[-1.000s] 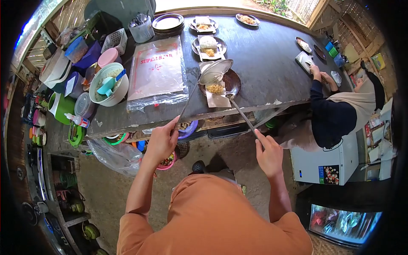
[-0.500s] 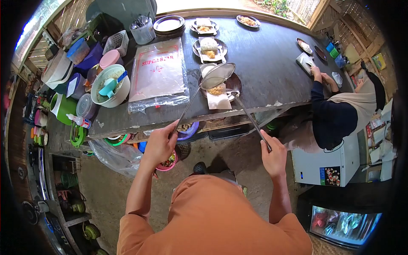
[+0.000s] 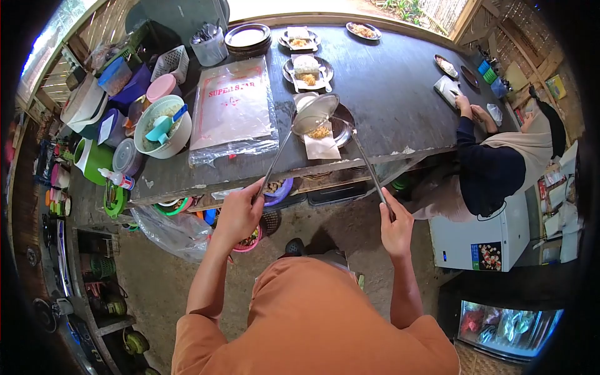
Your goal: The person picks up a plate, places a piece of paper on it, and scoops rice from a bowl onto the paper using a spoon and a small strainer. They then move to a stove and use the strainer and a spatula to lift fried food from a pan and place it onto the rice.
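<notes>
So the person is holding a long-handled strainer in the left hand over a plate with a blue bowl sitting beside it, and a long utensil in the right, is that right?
Not quite. In the head view no blue bowl sits beside the plate; a sheet of paper with food on it lies against it. The rest holds: the left hand holds the long-handled strainer over the plate, and the right hand holds a long utensil.

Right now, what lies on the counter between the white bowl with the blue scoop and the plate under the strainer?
In the head view, a clear plastic pack printed "SUPER STAR" lies flat between the white bowl and the plate.
</notes>
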Tool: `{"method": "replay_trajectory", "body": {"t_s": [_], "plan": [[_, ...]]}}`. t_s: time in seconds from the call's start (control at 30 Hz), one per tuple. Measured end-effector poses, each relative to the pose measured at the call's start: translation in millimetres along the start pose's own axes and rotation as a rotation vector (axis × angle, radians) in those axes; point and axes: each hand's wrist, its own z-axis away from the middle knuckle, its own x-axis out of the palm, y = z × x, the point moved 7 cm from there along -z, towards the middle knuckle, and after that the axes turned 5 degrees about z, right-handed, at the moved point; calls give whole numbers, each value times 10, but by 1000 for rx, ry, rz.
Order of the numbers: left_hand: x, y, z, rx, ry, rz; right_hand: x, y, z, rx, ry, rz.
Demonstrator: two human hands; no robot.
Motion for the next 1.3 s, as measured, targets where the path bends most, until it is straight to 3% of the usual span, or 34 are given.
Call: {"method": "replay_trajectory", "body": {"t_s": [0.3, 0.37, 0.57, 0.77, 1.1, 1.17, 1.3], "plan": [[-31, -90, -14, -64, 26, 109, 147, 105, 100, 122, -81, -52], [-5, -102, -22, -32, 30, 128, 58, 48, 46, 16, 52, -22], [2, -40, -28, -24, 40, 102, 174, 10, 150, 48, -76, -37], [-92, -46, -41, -8, 72, 184, 76, -61, 137, -13, -38, 174], [-131, -135, 39, -58, 60, 267, 85, -124, 187, -106, 34, 84], [-126, -214, 47, -70, 54, 309, 3, -98, 187, 71, 39, 1], [-100, -216, 111, -135, 5, 462, -67, -106, 262, 84, 74, -43]]}}
